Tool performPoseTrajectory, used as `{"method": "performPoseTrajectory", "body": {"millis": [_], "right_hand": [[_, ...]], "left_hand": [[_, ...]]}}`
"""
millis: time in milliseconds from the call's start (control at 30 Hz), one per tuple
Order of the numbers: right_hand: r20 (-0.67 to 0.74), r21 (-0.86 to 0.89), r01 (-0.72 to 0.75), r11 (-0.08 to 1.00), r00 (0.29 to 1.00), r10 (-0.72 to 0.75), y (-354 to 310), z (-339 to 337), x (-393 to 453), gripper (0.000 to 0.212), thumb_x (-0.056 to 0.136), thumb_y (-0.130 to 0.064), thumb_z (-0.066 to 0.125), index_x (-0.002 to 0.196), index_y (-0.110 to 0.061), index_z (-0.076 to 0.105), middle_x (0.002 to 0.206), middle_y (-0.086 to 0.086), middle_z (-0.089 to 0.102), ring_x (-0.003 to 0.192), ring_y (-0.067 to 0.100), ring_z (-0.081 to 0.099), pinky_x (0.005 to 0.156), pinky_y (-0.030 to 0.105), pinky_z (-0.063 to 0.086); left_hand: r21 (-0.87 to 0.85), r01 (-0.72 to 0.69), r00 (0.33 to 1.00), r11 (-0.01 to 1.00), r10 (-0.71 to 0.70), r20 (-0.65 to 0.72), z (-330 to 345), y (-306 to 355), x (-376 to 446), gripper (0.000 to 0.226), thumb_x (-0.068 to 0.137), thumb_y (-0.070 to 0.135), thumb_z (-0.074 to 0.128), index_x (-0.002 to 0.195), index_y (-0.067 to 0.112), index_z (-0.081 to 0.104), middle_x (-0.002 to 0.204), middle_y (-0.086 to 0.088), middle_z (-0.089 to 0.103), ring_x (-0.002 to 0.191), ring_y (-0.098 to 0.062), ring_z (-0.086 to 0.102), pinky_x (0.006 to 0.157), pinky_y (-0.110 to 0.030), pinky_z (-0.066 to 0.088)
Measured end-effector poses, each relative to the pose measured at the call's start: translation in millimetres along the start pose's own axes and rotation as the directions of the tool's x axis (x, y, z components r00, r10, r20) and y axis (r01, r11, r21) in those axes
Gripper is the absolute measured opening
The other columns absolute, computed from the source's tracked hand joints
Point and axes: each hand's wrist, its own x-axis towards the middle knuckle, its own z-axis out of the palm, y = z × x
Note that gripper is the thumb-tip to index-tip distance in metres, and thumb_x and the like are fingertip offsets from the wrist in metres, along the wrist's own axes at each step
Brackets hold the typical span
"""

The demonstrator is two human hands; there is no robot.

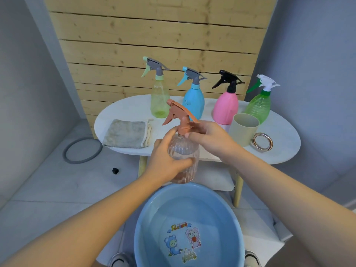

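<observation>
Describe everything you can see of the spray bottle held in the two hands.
The spray bottle has a clear, pink-tinted, ribbed body that looks plastic and a terracotta trigger spray head, nozzle pointing left. It is held roughly upright above the blue basin, in front of the white table. The left hand wraps its body; the right hand pinches the collar under the trigger.

Worktop (pixel 125 106) rear blocked by four-bottle row (pixel 193 101). Cloth (pixel 127 133) left, cup (pixel 243 129) right. Front-centre gap between them open behind held bottle (pixel 183 151). Basin (pixel 154 209) below.
</observation>
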Motion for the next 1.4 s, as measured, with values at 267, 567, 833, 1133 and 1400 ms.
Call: {"method": "performPoseTrajectory", "body": {"millis": [267,567,833,1133,1400], "right_hand": [[-0.187,0.234,-0.121,0.965,0.968,0.167,3,14,2,0.035,0.071,-0.023,0.08,0.089,-0.013,0.051,0.078,-0.005,0.057,0.075,0.011,0.058,0.075,0.027,0.046],[-0.125,0.243,-0.008,0.97,0.991,0.04,2,1,3,0.01,0.083,-0.015,0.07,0.091,-0.016,0.066,0.087,-0.002,0.07,0.082,0.006,0.065,0.081,0.021,0.05],[0.078,0.397,-0.057,0.916,0.997,0.028,8,-6,1,0.02,0.086,-0.006,0.063,0.106,-0.009,0.064,0.096,0.003,0.069,0.089,0.01,0.066,0.087,0.021,0.05],[0.228,0.47,-0.104,0.877,0.974,-0.007,14,-17,5,0.03,0.093,-0.003,0.051,0.123,-0.002,0.055,0.108,0.005,0.066,0.103,0.008,0.063,0.086,0.013,0.047],[0.035,0.415,0.019,0.91,0.999,-0.037,12,-12,7,0.018,0.077,-0.008,0.072,0.095,-0.012,0.069,0.09,0.003,0.073,0.086,0.013,0.069,0.086,0.022,0.052]], "left_hand": [[-0.027,-0.04,0.999,0.999,0.04,0.0,5,9,-2,0.096,0.059,0.033,0.077,0.14,0.049,0.029,0.123,-0.001,0.049,0.104,0.013,0.05,0.095,-0.019,0.045],[-0.018,-0.024,1.0,1.0,0.024,0.001,8,9,1,0.094,0.057,0.038,0.077,0.139,0.048,0.031,0.123,-0.002,0.05,0.111,-0.002,0.053,0.1,-0.03,0.045],[-0.036,-0.018,0.999,0.999,0.019,0.038,7,11,1,0.098,0.054,0.039,0.075,0.139,0.052,0.028,0.124,-0.002,0.051,0.114,-0.007,0.054,0.099,-0.032,0.047],[-0.089,-0.024,0.995,0.996,0.032,0.091,8,14,1,0.103,0.055,0.037,0.075,0.143,0.049,0.024,0.135,0.002,0.048,0.122,-0.006,0.049,0.103,-0.036,0.044],[-0.098,0.067,0.993,0.993,-0.057,0.105,5,20,-2,0.113,0.053,0.038,0.077,0.146,0.043,0.014,0.136,0.001,0.047,0.119,-0.005,0.052,0.103,-0.032,0.044]]}}
